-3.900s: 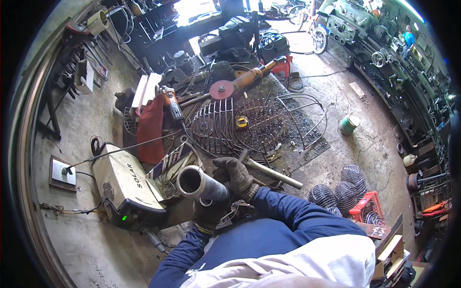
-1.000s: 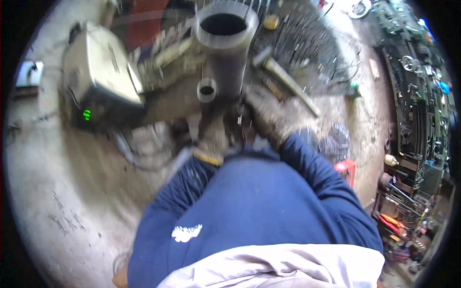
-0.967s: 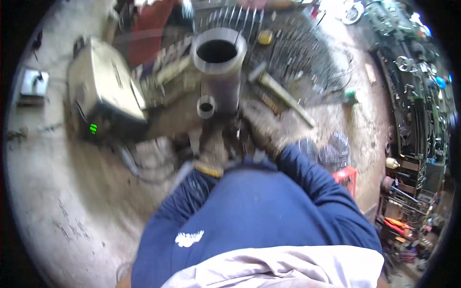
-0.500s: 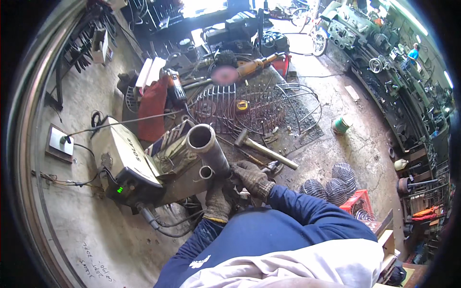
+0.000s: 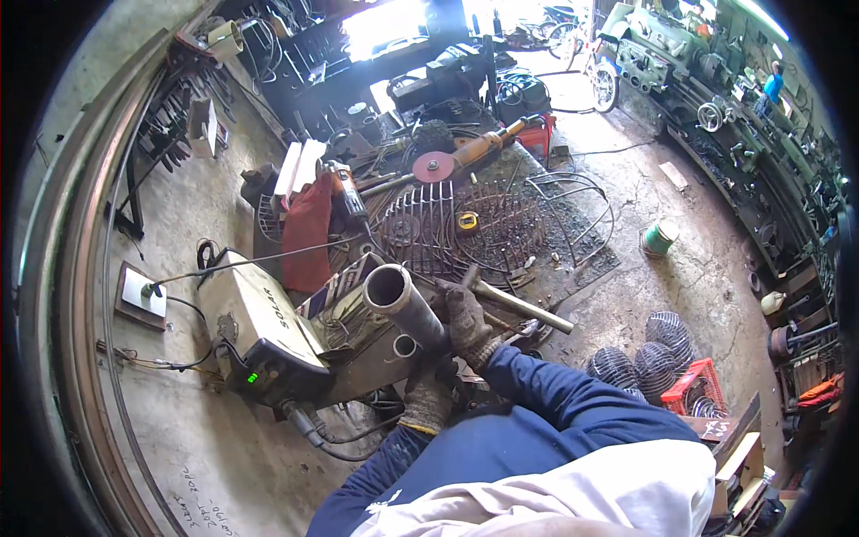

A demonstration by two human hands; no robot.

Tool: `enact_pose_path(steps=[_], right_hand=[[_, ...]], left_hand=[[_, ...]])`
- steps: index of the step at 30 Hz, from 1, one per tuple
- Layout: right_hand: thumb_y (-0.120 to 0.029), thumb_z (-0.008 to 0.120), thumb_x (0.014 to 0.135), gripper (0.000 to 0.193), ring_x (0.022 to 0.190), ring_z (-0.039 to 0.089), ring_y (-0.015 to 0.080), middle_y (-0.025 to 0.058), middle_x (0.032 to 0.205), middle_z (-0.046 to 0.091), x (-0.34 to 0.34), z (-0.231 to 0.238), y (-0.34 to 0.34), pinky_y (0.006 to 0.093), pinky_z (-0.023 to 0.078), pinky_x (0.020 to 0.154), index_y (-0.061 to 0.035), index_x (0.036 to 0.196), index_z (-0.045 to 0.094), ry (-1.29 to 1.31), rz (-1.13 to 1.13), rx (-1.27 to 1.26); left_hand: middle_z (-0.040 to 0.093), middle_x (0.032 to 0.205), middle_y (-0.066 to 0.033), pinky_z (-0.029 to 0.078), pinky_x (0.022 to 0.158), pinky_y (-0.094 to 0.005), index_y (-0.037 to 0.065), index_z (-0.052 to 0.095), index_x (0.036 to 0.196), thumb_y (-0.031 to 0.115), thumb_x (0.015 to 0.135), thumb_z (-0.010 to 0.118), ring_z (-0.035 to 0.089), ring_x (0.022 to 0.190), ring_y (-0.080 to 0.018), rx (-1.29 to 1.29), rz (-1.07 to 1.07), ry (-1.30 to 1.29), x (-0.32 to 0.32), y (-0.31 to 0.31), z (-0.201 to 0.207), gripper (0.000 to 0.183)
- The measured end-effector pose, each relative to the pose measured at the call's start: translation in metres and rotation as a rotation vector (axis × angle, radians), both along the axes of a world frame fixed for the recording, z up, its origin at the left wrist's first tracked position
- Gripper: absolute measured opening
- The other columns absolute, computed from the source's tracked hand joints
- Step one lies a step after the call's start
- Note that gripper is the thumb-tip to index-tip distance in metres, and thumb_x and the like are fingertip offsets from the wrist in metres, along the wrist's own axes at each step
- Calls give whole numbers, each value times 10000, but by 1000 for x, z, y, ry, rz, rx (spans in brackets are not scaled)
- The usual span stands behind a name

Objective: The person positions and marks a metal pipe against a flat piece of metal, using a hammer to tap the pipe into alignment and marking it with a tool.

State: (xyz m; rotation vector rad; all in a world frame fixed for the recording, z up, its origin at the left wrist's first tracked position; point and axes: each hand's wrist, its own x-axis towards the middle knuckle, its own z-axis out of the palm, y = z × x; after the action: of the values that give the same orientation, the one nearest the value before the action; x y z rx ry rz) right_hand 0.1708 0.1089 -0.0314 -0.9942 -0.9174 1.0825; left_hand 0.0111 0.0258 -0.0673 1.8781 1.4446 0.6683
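A steel pipe (image 5: 413,313) stands tilted in front of me, its round mouth facing up; a short ring-like tube (image 5: 405,345) is at its left side. My left hand (image 5: 428,396), in a grey knit glove, is close under the pipe's lower end. Its fingers are lost in shadow, so its grip is hidden. My right hand (image 5: 472,329), gloved too, is just right of the pipe with its fingers stretched forward. They reach near the head of a hammer (image 5: 523,306) with a pale wooden handle. I see nothing held in them.
A cream welding machine (image 5: 261,309) with a cable stands left. Beyond are an angle grinder (image 5: 347,192), a red cloth (image 5: 307,237), a larger grinder with disc (image 5: 465,157), metal grilles and a yellow tape measure (image 5: 467,221). Wire cages (image 5: 658,358) and a red crate (image 5: 696,387) lie right.
My right hand has moved forward along the pipe's right side, closer to the hammer head, and its fingers have straightened. My left hand stays under the pipe. The whole view has shifted slightly.
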Motion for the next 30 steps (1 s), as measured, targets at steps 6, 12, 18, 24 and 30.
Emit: enact_pose_path(steps=[6, 12, 18, 24, 30], right_hand=[[-499, 447, 1093, 549, 995, 635, 218, 106, 1087, 683, -4, 13, -13, 382, 504, 929, -22, 1299, 623, -174, -54, 105], [-524, 432, 1091, 579, 980, 631, 213, 103, 1084, 685, 2, -5, 1, 387, 509, 904, -24, 1305, 629, -271, -84, 94], [-571, 405, 1084, 626, 957, 634, 213, 98, 1067, 688, -9, -1, 5, 394, 522, 868, -39, 1323, 630, -83, -41, 30], [-571, 429, 1080, 609, 967, 632, 207, 92, 1107, 691, -12, -20, 16, 388, 527, 891, -59, 1344, 628, -29, 27, 11], [-601, 435, 1061, 715, 1316, 558, 246, 171, 1416, 590, -6, -2, 11, 420, 426, 1154, 16, 1404, 551, 162, 213, 52]], left_hand=[[643, 1224, -90, 499, 995, -375, 61, 563, 1312, 102, 1051, 506, 608, 1135, -231, -113, -26, -335, -7, -6, -37, 270], [649, 1273, -108, 490, 1032, -376, 29, 608, 1288, 103, 1016, 564, 609, 1183, -236, -164, -139, -153, 2, 1, -1, 285], [694, 1149, -151, 549, 836, -416, 8, 653, 1166, 220, 871, 790, 691, 1001, -273, 44, 108, -121, -25, 5, 32, 388], [683, 1216, -147, 538, 925, -422, 25, 591, 1261, 180, 683, 958, 675, 1101, -264, 287, 101, -188, -9, 30, 108, 702], [707, 1150, -159, 584, 849, -434, 20, 545, 1297, 371, 631, 1000, 727, 1000, -318, 243, 104, -190, -6, 36, 86, 879]])
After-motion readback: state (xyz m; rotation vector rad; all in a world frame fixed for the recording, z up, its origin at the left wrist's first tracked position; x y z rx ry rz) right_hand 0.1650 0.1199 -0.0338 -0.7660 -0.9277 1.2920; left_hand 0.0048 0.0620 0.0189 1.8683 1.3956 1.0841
